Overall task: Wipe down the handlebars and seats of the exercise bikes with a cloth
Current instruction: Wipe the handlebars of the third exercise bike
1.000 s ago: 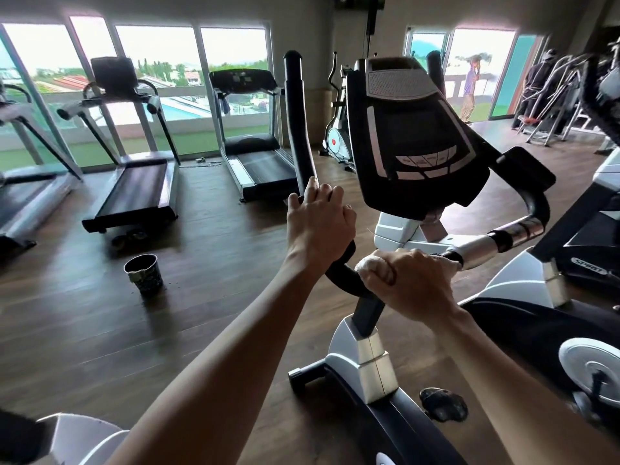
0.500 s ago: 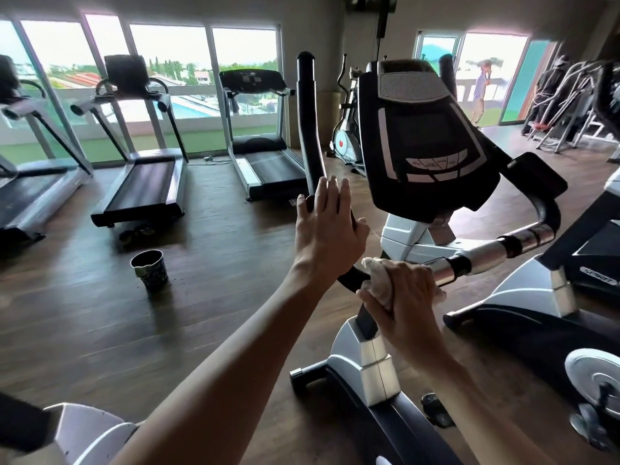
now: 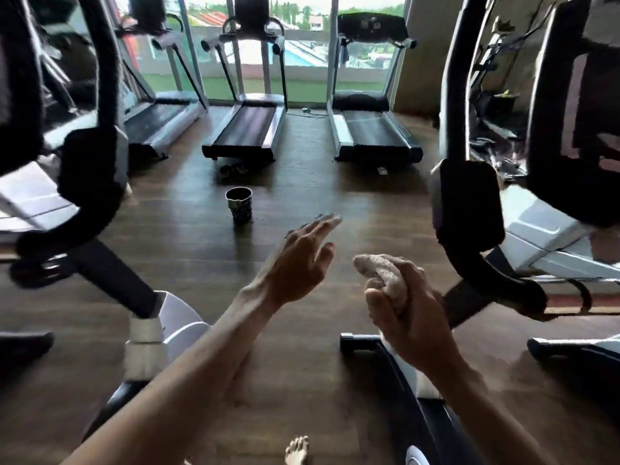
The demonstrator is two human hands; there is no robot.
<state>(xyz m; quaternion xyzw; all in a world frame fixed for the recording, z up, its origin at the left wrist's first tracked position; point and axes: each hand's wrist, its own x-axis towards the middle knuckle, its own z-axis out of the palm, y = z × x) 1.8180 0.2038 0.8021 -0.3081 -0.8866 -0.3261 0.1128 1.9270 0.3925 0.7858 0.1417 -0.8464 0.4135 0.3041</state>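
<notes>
A gym with a dark wood floor [image 3: 188, 263] and three treadmills [image 3: 246, 129] lined up before tall windows [image 3: 302, 45] at the far side. A dark cup [image 3: 239, 205] stands on the floor in front of the middle treadmill, well apart from both hands. An exercise bike fills each side of the view: the left bike [image 3: 84, 203] with its curved black handlebar, and the right bike [image 3: 469, 213], whose black handlebar [image 3: 483, 276] curves down just beside the right hand. Both bikes are blurred.

The left hand [image 3: 298, 263] hangs in the air between the bikes, its grip spread, fingers straight and loosely fanned, touching nothing. The right hand [image 3: 406, 313] has its grip curled round a bunched pale cloth [image 3: 382, 270], with one end of the cloth poking out above the fingers toward the left hand. The cloth is near the right handlebar but apart from it. A bare foot [image 3: 297, 451] shows at the bottom edge on the floor.
</notes>
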